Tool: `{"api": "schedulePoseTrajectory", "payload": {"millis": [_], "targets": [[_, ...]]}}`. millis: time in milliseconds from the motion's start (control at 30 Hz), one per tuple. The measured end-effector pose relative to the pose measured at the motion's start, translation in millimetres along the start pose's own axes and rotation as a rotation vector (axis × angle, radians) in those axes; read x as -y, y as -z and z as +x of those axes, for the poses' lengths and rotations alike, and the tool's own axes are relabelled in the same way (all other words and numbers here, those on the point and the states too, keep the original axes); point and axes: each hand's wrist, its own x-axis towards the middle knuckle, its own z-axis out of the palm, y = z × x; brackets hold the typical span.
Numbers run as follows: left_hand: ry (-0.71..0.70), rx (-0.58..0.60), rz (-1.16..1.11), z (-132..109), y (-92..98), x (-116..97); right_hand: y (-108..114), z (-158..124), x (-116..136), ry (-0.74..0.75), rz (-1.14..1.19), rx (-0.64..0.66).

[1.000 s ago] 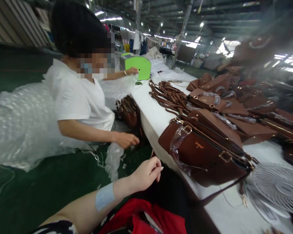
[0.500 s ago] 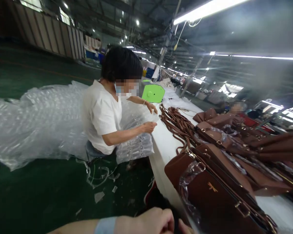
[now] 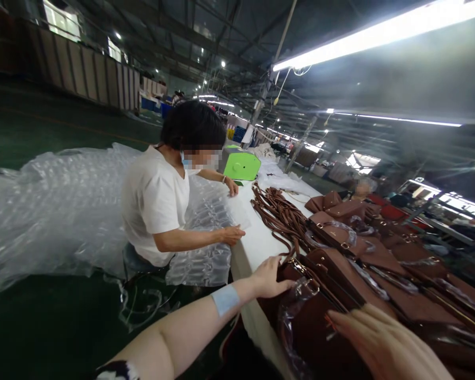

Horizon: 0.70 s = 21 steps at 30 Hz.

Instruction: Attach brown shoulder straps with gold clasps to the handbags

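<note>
A brown handbag (image 3: 306, 324) with gold buckles and clear plastic film round its handle stands at the near edge of the white table. At its upper left corner is my left hand (image 3: 268, 277), a pale blue patch on the wrist. Thumb and fingers are apart, touching or just over the bag's end. Slightly blurred, my right hand (image 3: 383, 340) reaches in from the lower right across the bag's front, fingers stretched out. Its fingertips are by the small emblem; whether they touch the leather I cannot tell.
More brown handbags (image 3: 380, 258) crowd the table (image 3: 257, 253) to the right. Brown straps (image 3: 279, 211) lie in a heap behind them. To the left a co-worker in a white shirt (image 3: 154, 195) handles clear air-cushion film (image 3: 201, 258), near a green machine (image 3: 241, 166).
My hands, close together at the bottom edge before, have parted and risen to the nearest handbag, the right one moving rightward. The co-worker's hands have moved apart on the film.
</note>
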Motion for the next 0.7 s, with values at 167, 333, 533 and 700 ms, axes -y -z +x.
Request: {"api": "schedulePoseTrajectory", "payload": {"millis": [167,333,533,700], "targets": [[0.056,0.019,0.041,-10,-23.5,-3,6,38,-42,-0.205,-0.104,0.056],[-0.035,-0.036,-0.020,-21,-3.4,-9,-15,64,-52,-0.360,-0.070,0.168],[-0.281,-0.233,-0.087,-9,13.2,-24,-5,68,-7,-0.380,-0.004,0.192],[-0.408,-0.205,-0.058,9,18.7,-28,2,60,-4,-0.428,0.014,0.190]]}}
